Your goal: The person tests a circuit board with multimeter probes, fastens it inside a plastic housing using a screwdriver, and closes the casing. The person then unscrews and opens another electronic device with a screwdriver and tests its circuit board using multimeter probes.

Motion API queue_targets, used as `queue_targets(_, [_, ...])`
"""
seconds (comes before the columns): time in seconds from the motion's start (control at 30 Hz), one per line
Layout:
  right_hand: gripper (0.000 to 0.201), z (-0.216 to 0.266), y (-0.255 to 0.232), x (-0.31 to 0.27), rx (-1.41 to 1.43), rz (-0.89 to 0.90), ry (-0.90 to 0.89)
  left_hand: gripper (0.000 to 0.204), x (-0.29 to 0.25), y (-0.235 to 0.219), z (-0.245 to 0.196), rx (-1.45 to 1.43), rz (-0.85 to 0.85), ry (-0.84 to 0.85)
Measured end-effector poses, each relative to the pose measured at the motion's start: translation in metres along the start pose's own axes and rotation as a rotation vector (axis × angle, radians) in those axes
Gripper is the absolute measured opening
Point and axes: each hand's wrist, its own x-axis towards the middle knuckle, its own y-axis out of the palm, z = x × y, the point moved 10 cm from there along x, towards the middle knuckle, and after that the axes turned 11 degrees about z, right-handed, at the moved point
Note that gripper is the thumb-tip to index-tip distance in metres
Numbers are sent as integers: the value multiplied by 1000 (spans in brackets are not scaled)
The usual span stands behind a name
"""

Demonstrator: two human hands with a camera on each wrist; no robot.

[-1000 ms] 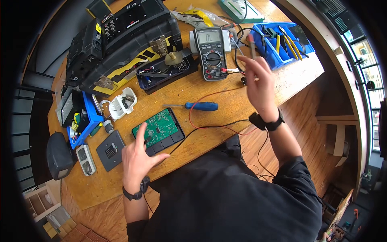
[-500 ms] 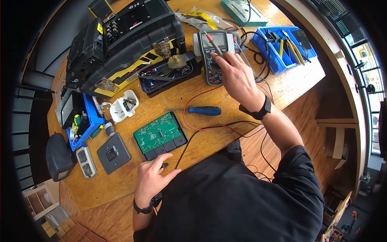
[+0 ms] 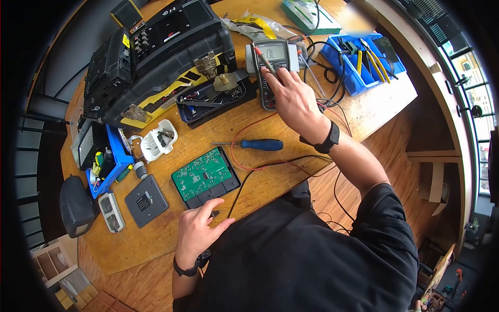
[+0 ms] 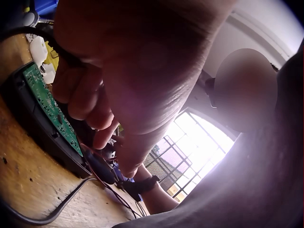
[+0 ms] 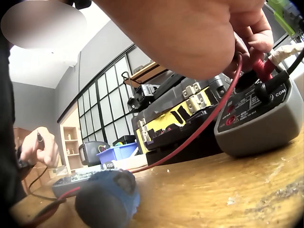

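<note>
My right hand (image 3: pixel 297 101) holds a red-tipped test probe (image 3: pixel 264 60), its fingers over the dial area of a grey multimeter (image 3: pixel 280 50) whose screen reads OL. The hand covers most of the meter's lower half. A red lead (image 5: pixel 209 118) runs out of this hand. My left hand (image 3: pixel 196 231) is at the table's front edge, fingers bent, and holds a thin dark test probe (image 5: pixel 40 137) with a black lead hanging from it. Just beyond that hand lies a green circuit board (image 3: pixel 202 174) in a black case.
A blue screwdriver (image 3: pixel 262 144) lies between board and meter. Left of the board are a dark cover plate (image 3: pixel 146 202) and a white container (image 3: pixel 158 140). A large black toolbox (image 3: pixel 161 57) stands behind. Blue bins (image 3: pixel 358 78) hold tools at the right. Leads loop across the table.
My right hand has moved left from beside the meter onto its dial area, with the red-tipped probe. My left hand has drawn back from over the board to the table's front edge.
</note>
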Motion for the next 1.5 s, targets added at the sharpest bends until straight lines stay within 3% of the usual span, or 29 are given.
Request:
queue_targets(0.17, [56, 4, -9, -7, 48, -13, -21, 53, -1, -2, 0, -33, 9, -20])
queue_targets(0.23, [56, 11, -18, -14, 94, -25, -45, 46, -3, -7, 9, -219, -15, -113])
queue_targets(0.3, [58, 41, -35, -30, 288, -64, -299, 40, -5, -9, 17, -325, -31, -114])
queue_targets(0.37, [64, 65, -43, -45, 392, -3, -391, 34, -6, -10, 20, -430, -46, -120])
queue_targets(0.43, [76, 83, -48, -58, 560, -24, -492, 23, -3, -19, 11, -316, -125, -78])
queue_targets(0.5, [85, 100, -48, -68, 591, 178, -475, 21, 1, -24, 4, -327, -155, -38])
queue_targets(0.57, [88, 114, -52, -80, 561, 74, -601, 18, 6, -30, -3, -336, -188, 0])
queue_targets(0.63, [73, 116, -57, -81, 744, -22, -480, 15, 11, -39, -11, -361, -264, 46])
queue_targets(0.7, [55, 120, -59, -82, 646, 40, -490, 16, 14, -44, -11, -409, -369, 75])
queue_targets(0.73, [47, 119, -55, -83, 654, -36, -448, 15, 15, -43, -9, -469, -384, 52])
queue_targets(0.97, [45, 119, -57, -80, 689, -33, -382, 18, 23, -48, -12, -456, -417, 54])
queue_targets(1.5, [54, 122, -59, -88, 659, -52, -460, 19, 25, -46, -12, -384, -415, 40])
